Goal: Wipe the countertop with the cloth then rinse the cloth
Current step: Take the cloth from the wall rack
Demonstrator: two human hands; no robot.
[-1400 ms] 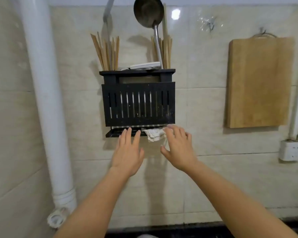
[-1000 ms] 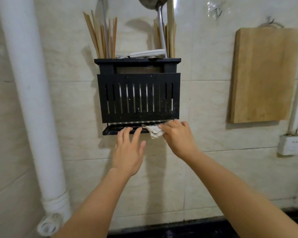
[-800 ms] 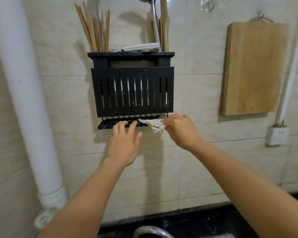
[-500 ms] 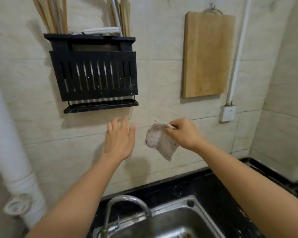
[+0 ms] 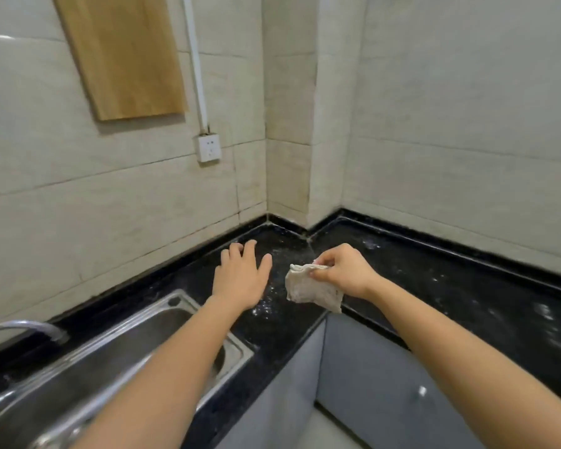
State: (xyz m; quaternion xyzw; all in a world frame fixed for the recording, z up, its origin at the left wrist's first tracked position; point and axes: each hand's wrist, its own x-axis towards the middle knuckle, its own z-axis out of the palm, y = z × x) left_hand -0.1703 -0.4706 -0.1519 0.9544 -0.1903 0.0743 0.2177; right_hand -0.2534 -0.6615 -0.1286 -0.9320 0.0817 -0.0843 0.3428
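Right hand (image 5: 344,273) has the cloth (image 5: 311,291) pinched by its top edge, fingers closed on it, so it dangles mid-frame over the black table (image 5: 460,286) near the corner. Left hand (image 5: 242,278) hovers just beside it, fingers spread and holding nothing. Steel sink (image 5: 117,345) sits lower left.

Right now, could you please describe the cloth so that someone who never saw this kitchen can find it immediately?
Start at the black speckled stone countertop that turns the corner beside the steel sink. Above its inner corner, the right hand pinches a small crumpled greyish-white cloth, which hangs from the grip. It is the only soft, pale thing there; the left hand beside it is empty.
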